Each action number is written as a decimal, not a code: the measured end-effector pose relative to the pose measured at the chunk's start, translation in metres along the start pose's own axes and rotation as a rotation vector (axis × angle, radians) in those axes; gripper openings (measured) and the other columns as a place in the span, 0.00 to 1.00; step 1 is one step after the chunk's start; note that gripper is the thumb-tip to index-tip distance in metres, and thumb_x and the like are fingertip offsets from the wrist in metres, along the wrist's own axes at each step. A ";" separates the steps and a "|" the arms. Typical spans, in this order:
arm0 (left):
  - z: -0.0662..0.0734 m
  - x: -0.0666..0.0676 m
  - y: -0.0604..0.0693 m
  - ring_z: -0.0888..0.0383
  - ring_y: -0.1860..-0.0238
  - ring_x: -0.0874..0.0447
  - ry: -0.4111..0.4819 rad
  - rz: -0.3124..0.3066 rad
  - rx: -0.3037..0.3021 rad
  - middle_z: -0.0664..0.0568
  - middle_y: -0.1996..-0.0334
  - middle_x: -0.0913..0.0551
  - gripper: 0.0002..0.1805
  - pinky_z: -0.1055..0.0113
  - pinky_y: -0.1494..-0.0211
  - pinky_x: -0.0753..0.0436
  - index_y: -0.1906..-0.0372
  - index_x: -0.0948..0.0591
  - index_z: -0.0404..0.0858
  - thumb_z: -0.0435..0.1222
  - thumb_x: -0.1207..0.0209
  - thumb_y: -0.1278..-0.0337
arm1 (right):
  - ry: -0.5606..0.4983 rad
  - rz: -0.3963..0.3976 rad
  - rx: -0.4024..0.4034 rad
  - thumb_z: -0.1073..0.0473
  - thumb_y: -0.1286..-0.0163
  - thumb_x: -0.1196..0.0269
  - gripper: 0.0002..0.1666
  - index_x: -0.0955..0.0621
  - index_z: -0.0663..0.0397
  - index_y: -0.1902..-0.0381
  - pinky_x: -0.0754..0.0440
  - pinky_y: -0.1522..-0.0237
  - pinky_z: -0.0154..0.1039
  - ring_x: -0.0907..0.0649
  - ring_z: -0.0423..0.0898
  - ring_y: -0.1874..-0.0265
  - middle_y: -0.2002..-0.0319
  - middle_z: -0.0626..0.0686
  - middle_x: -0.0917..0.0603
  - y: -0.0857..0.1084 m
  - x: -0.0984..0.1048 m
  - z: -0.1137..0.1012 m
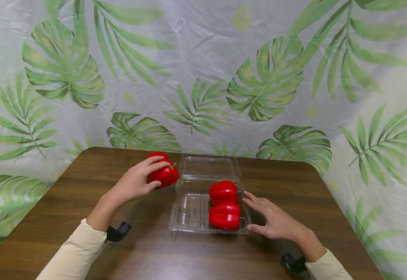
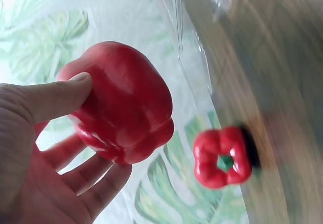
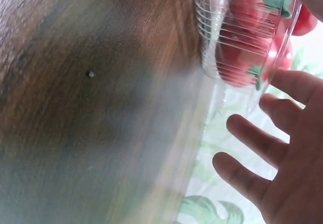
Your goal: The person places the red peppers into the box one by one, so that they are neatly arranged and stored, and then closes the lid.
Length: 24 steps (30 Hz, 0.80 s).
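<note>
Loading seems in hand: left of centre, the left hand [image 1: 138, 177] grips a glossy red bell pepper [image 1: 167, 177]; at lower right, the right hand [image 1: 273, 216] lies loosely extended beside one open, clear plastic container [image 1: 193, 212]. Lowering the pepper gently probably comes next. Four peppers: one held, another pepper [image 2: 208, 158] on the brown wooden table [image 1: 137, 249], two peppers [image 1: 223, 192] inside.
</note>
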<state>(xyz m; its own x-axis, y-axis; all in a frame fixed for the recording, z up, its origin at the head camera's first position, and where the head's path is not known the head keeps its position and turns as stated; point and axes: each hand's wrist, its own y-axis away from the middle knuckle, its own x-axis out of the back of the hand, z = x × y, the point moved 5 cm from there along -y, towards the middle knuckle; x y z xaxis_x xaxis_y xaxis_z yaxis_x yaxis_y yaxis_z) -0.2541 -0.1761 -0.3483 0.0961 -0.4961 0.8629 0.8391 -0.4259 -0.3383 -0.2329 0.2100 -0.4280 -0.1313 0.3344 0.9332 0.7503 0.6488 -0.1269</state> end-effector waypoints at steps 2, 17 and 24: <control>0.008 -0.004 -0.002 0.38 0.34 0.27 -0.005 -0.014 -0.027 0.44 0.31 0.28 0.31 0.41 0.40 0.20 0.36 0.23 0.47 0.32 0.31 0.48 | 0.006 0.000 -0.002 0.38 0.37 0.36 0.45 0.31 0.53 0.28 0.24 0.40 0.63 0.26 0.57 0.33 0.24 0.57 0.35 0.000 0.000 0.000; 0.041 -0.035 -0.022 0.43 0.38 0.22 -0.084 -0.125 -0.191 0.43 0.33 0.26 0.30 0.48 0.39 0.20 0.36 0.22 0.45 0.33 0.31 0.47 | 0.031 0.006 -0.005 0.38 0.37 0.36 0.45 0.31 0.52 0.27 0.24 0.39 0.62 0.26 0.57 0.33 0.25 0.55 0.34 -0.001 0.000 0.000; 0.048 -0.044 -0.030 0.44 0.39 0.21 -0.097 -0.163 -0.206 0.44 0.33 0.26 0.29 0.50 0.40 0.19 0.37 0.22 0.46 0.33 0.32 0.46 | 0.034 -0.002 -0.011 0.37 0.37 0.36 0.45 0.31 0.52 0.27 0.25 0.39 0.63 0.26 0.57 0.33 0.25 0.56 0.34 -0.001 0.001 0.000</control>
<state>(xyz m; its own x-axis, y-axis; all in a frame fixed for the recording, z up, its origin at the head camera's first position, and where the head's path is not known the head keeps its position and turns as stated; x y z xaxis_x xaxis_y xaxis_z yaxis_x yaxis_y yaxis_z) -0.2578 -0.1057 -0.3581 0.0282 -0.3380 0.9407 0.7219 -0.6441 -0.2530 -0.2340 0.2094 -0.4272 -0.1108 0.3101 0.9442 0.7571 0.6418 -0.1220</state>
